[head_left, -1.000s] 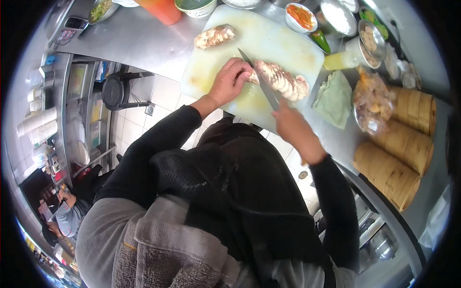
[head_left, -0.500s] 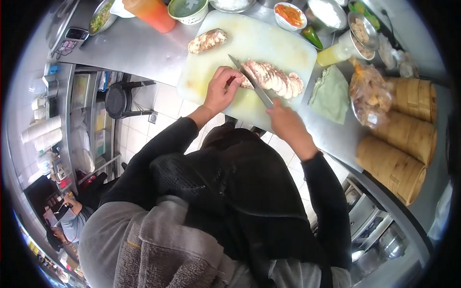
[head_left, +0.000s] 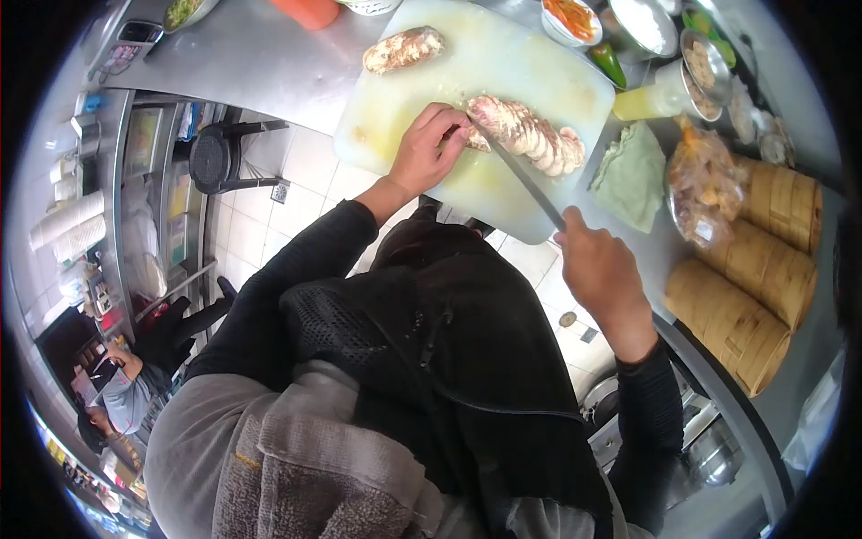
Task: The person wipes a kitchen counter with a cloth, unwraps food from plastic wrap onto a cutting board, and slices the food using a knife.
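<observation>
My right hand (head_left: pixel 600 269) is wrapped round the handle of a kitchen knife (head_left: pixel 524 178), whose blade points up and left across the cutting board (head_left: pixel 377 112). The blade's tip end lies against a mottled white and reddish-brown food roll (head_left: pixel 516 126), which looks like meat; its right part is cut into several overlapping slices. My left hand (head_left: pixel 427 154) is closed on the left end of this roll, fingers curled close beside the blade and partly hiding that end. A second, whole roll (head_left: pixel 404 49) lies at the board's upper left, apart from both hands.
Right of the board lie a green cloth (head_left: pixel 630 175), a bag of food (head_left: pixel 705 193) and bamboo steamers (head_left: pixel 732 310). Beyond it stand a bowl of orange strips (head_left: pixel 572 22), a green pepper (head_left: pixel 608 65) and a bottle of yellow liquid (head_left: pixel 642 101). A black stool (head_left: pixel 215 157) stands left; another person (head_left: pixel 135 386) is farther off.
My right hand has drawn the knife back, down and to the right, so its tip now lies near my left fingers. My left hand still grips the roll. The view has shifted slightly.
</observation>
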Available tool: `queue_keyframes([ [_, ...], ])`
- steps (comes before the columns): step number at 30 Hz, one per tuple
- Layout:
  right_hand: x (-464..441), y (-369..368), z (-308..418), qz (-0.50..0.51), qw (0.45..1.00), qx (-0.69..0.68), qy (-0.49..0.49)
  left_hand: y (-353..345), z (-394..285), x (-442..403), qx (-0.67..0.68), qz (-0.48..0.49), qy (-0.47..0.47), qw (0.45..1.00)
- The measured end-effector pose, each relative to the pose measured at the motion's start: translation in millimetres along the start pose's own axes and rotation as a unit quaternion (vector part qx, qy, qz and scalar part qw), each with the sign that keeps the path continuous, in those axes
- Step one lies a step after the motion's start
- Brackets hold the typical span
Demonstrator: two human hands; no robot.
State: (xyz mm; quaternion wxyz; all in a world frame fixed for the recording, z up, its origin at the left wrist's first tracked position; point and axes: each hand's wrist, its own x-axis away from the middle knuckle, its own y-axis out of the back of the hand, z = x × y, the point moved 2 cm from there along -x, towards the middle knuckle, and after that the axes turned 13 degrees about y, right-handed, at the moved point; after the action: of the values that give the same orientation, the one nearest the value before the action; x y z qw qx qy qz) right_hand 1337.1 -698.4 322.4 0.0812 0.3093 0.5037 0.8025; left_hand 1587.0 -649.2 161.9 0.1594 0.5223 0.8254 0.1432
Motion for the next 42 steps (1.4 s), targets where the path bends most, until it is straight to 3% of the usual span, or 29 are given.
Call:
queue_keyframes([
  [10,-35.7,-10.4,-9.2,0.048,0.996,-0.072,0.027,3.9,0.9,-4.6,0.0,0.028,0.051,0.998],
  [17,-67.1,-60.3,-3.8,0.058,0.983,-0.167,-0.049,5.1,2.5,-4.1,0.002,0.019,0.05,0.999],
  [20,-86.4,-101.3,-2.3,-0.093,0.98,-0.175,0.014,1.0,0.4,2.0,-0.003,0.021,0.045,0.999],
  [22,-93.9,-102.3,-8.9,-0.073,0.98,-0.186,-0.007,4.7,2.0,2.6,-0.018,0.02,0.03,0.999],
  [23,-91.4,-99.7,-9.2,-0.041,0.979,-0.194,-0.034,3.5,2.6,5.6,0.008,0.014,0.049,0.999],
  [24,-88.3,-93.5,-16.9,-0.059,0.977,-0.204,-0.001,1.0,3.6,3.0,0.036,0.006,0.062,0.997],
  [27,-65.4,-63.9,-18.2,-0.069,0.988,-0.141,0.006,3.1,5.8,3.9,-0.005,-0.001,0.035,0.999],
  [31,-17.7,-11.6,2.4,0.026,0.998,-0.042,-0.025,1.9,8.2,3.4,0.008,0.001,0.048,0.999],
  [33,-5.0,-0.6,8.4,0.023,0.999,-0.034,-0.02,1.7,7.7,2.3,0.011,0.0,0.045,0.999],
  [42,-18.9,-3.6,7.8,0.035,0.998,-0.045,-0.001,4.0,6.6,-0.8,0.024,0.01,0.037,0.999],
])
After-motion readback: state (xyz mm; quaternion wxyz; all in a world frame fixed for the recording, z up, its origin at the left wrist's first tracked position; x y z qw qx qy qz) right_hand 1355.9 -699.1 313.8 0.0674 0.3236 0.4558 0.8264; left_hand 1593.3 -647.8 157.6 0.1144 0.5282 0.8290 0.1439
